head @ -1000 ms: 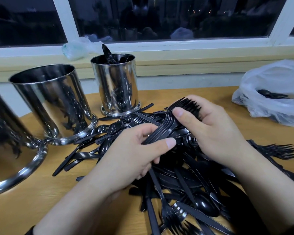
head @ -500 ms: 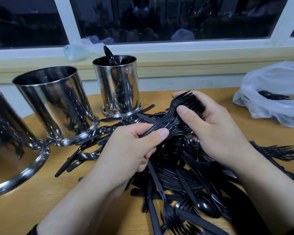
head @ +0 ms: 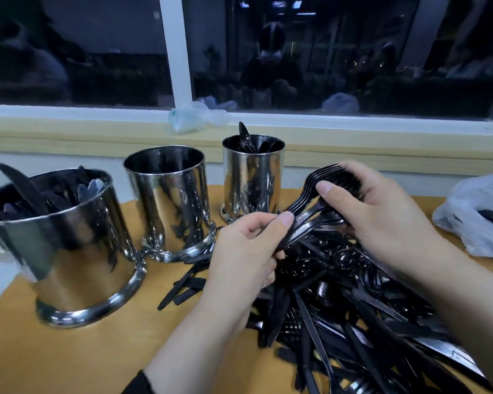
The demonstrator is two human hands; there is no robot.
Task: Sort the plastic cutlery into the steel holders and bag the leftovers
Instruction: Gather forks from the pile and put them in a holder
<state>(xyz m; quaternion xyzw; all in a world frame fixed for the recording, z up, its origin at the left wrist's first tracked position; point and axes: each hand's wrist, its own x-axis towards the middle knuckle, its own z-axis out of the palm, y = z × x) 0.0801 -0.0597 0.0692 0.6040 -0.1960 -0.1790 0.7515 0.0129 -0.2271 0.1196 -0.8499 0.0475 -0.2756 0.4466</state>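
— Black plastic everywhere. What are the hands holding?

— One bundle of forks (head: 322, 206), stacked tines together. The left hand (head: 248, 260) has its fingers and thumb curled round the handles; the right hand (head: 382, 220) cups the tine end, thumb pressed on top. The bundle is lifted just above the pile of cutlery (head: 339, 308) on the wooden worktop (head: 69, 351).

— And the steel holders?

— Three in a row on the left. The nearest holder (head: 69, 251) has knives in it, the middle holder (head: 168, 206) shows nothing above its rim (its inside is too dark to judge), and the far holder (head: 252, 180) has spoons — one sticks up above the rim.

— The bag?

— A clear plastic bag (head: 475, 217) lies at the right edge of the worktop, well apart from the holders, with some black cutlery inside.
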